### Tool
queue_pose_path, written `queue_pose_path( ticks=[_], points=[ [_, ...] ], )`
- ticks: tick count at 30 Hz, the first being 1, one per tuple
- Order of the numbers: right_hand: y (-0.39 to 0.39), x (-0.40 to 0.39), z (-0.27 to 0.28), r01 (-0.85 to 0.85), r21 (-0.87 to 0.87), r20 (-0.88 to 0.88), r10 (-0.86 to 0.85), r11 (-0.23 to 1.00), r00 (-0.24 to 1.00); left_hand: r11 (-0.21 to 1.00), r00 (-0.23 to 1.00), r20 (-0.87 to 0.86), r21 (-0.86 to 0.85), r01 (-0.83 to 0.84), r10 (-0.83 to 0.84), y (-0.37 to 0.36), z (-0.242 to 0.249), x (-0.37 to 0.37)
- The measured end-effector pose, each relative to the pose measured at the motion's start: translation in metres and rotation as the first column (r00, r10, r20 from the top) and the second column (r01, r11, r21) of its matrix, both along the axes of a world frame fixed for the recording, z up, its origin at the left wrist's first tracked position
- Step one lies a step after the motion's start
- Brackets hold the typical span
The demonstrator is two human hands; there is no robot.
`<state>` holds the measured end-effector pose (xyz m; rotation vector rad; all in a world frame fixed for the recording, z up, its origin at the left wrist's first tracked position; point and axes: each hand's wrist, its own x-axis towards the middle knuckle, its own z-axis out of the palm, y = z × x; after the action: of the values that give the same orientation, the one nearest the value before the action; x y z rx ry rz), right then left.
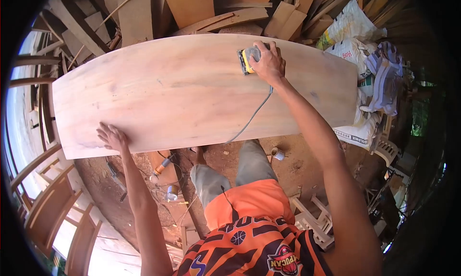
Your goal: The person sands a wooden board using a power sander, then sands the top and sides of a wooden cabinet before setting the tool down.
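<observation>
A long, pale wooden tabletop (182,93) with curved edges stretches across the view in front of me. My right hand (270,64) is wrapped round a yellow and black electric sander (248,60), which sits on the board near its far edge. From the sander a grey cord (254,114) runs over the wood and drops off the near edge. Flat on the board's near left part lies my left hand (112,137), fingers spread, holding nothing.
Wood planks (189,7) lean and lie behind the board. Filled sacks (353,55) crowd its right end. Below, on the dirt floor, are an orange-and-grey power tool (163,164) and two cans, one by a plank (172,193), one can (277,153) near my leg. Wooden chair parts (50,206) stand left.
</observation>
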<state>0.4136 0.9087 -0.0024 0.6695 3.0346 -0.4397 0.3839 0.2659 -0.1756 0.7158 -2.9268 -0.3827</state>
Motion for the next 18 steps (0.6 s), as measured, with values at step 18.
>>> queue_pose_path(
  ticks=[18],
  points=[
    [0.369,0.151,0.000,0.375,0.027,0.023,-0.375,0.927,0.927,0.677,0.677,-0.036,-0.001,0.736,-0.735,0.634,0.051,0.032]
  ],
)
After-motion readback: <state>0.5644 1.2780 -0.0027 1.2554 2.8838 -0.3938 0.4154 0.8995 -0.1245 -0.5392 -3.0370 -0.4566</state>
